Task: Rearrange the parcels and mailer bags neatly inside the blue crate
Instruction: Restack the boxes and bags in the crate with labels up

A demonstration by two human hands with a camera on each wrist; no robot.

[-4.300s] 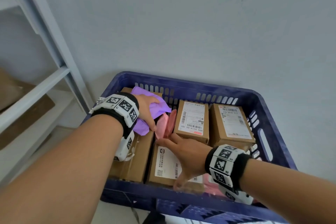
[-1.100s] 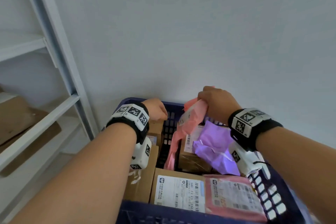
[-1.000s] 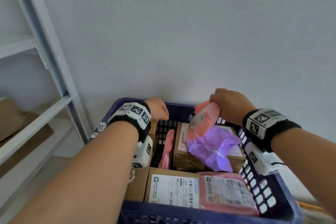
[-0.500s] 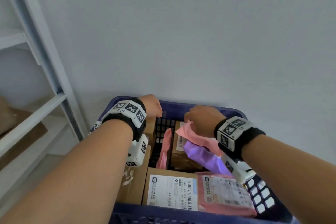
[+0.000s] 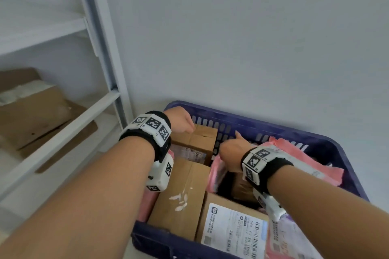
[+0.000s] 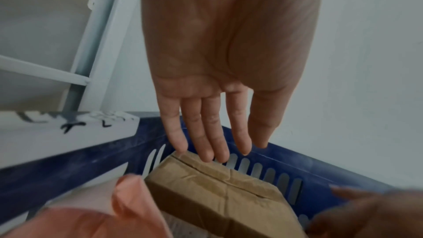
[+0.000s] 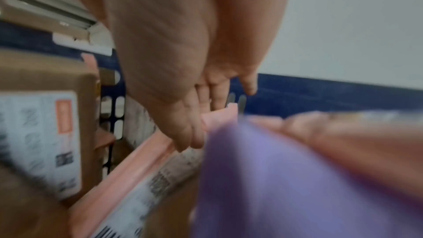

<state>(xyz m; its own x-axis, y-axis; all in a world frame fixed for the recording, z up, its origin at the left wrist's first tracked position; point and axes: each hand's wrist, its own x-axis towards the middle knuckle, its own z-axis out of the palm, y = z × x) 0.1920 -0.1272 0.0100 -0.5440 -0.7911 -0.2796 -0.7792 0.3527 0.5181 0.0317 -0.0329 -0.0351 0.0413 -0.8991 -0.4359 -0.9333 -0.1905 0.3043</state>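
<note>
The left hand [image 6: 219,71], fingers straight, steadies the upright brown cardboard box [image 6: 219,195] against the blue plastic crate's [image 5: 242,121] far wall while the right hand [image 7: 183,71], fingers loosely extended, presses the pink plastic mailer bag [image 7: 128,167] upright beside it.

The blue crate [image 5: 250,124] was moulded plastic with a dull sheen and slotted walls. At its eleven o'clock corner a cardboard parcel [image 5: 195,141] was matt brown, creased under glossy tape. The pink mailer bag [image 5: 299,160] at two o'clock was thin, wrinkled plastic film. The shelving frame [image 5: 101,33] looked like smooth painted metal.
</note>
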